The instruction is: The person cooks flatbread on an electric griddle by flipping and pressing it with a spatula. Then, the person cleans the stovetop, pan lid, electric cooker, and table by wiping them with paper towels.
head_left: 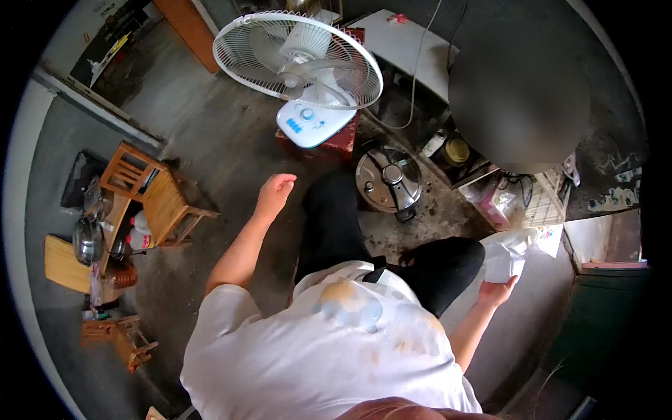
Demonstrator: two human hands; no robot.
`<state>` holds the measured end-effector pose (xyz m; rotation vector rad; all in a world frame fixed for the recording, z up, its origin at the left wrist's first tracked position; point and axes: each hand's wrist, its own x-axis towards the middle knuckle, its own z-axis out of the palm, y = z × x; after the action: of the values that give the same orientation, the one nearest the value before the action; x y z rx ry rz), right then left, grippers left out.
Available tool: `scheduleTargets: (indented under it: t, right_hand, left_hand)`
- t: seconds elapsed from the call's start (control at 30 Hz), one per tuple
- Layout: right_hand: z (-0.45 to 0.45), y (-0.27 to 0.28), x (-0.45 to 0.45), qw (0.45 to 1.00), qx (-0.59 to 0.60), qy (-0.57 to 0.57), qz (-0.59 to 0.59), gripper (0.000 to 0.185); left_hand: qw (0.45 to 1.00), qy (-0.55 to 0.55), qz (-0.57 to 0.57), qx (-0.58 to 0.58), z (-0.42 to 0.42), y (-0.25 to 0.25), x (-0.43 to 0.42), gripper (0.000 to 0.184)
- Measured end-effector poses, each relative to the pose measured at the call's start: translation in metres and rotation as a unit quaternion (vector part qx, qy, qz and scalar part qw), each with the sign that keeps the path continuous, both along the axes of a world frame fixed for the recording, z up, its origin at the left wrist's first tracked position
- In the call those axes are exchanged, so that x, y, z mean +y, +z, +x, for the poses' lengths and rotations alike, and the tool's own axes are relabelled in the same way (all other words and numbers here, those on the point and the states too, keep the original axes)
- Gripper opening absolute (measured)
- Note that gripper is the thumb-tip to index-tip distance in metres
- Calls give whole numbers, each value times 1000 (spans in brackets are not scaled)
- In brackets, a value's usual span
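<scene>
My right hand (498,290) is out to the right, its fingers closed on a clear plastic bag (505,257). The bag's upper part reaches toward a white crate. In front of my left thigh, my left hand (278,192) is raised with loosely bent fingers and nothing visible in it. Closest to it are the white electric fan (316,124) with its wire guard and a pressure cooker (389,178) on the floor. The fan stands on a dark red box-like support (343,144).
Wooden chairs (162,199) stand at left beside bottles and a metal pot (88,240). A white-topped table (402,43) is at the back. At right are a white basket (549,199) and a low shelf with jars (456,150). A cord hangs near the fan. A blurred patch hides the upper right.
</scene>
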<state>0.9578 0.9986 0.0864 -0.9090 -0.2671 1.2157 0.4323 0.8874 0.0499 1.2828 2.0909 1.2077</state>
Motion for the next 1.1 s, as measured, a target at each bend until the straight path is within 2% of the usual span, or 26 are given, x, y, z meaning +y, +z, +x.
scheduleTargets:
  t: [0.07, 0.2, 0.27, 0.37, 0.47, 0.53, 0.57, 0.7, 0.77, 0.83, 0.9, 0.97, 1.1]
  right_hand:
    - [-10, 2, 3, 1000, 1, -4, -17, 50]
    - [-6, 0, 7, 999, 24, 36, 0, 49]
    - [-10, -2, 16, 1000, 12, 5, -25, 48]
    - [-5, -9, 15, 1000, 15, 18, -7, 47]
    - [0, -19, 17, 999, 18, 32, -2, 47]
    - [1, -22, 22, 999, 15, 39, -6, 47]
    - [0, -24, 26, 998, 24, 51, -12, 48]
    - [-18, -27, 46, 994, 53, 95, -15, 48]
    - [-36, -14, 55, 989, 60, 120, -61, 48]
    - [-26, -44, 73, 987, 43, 155, -24, 47]
    - [-37, -43, 84, 984, 49, 169, -16, 47]
    - [-48, -41, 92, 984, 49, 170, -23, 46]
    - [-66, -36, 96, 981, 37, 189, -17, 44]
  left_hand:
    - [998, 18, -19, -59, -7, -1, 3, 18]
    - [994, 57, -53, -73, -10, -17, -8, 19]
    - [994, 54, -63, -68, -12, -18, -14, 21]
    - [993, 53, -83, -70, -13, -24, -23, 22]
    - [994, 83, -56, -45, -11, -20, -32, 19]
    - [976, 142, -87, -138, -13, -22, -43, 18]
    - [984, 135, -56, -100, -17, -34, -51, 18]
    - [983, 146, -68, -86, -12, -35, -69, 19]
    - [967, 202, -70, -135, -4, -32, -77, 20]
    - [971, 201, -71, -113, -6, -50, -93, 20]
    - [973, 202, -67, -84, -1, -52, -104, 21]
    - [959, 233, -87, -133, 6, -44, -114, 21]
    - [963, 235, -90, -95, -11, -68, -135, 21]
